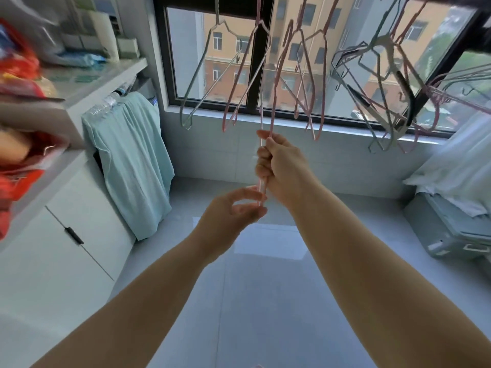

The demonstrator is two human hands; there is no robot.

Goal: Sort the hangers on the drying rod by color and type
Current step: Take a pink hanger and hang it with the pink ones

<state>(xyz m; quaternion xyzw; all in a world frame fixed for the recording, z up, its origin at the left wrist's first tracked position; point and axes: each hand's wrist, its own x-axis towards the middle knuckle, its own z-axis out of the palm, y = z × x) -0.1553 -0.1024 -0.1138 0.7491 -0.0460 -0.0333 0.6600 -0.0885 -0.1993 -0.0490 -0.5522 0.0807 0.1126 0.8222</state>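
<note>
Curled tight, the right hand point(281, 166) grips the pink hanger point(261, 120) by its thin lower bar, just below the sill of the window point(186, 49). The left hand point(233, 211) sits lower, fingers loosely bent about the bar's bottom end; whether it pinches the tip or only touches it cannot be told.

Likely trouble is snagging. The held hanger hangs among other pink ones in front of the window's middle, so a pull could drag neighbours along or unhook them, and thin wire may bend under a hard tug.

All the hangers are slim wire frames. A grey-green hanger point(198, 75) hangs before the window's left pane. Before the right pane is a tangled cluster point(385, 83) of grey, black and pink hangers.
</note>
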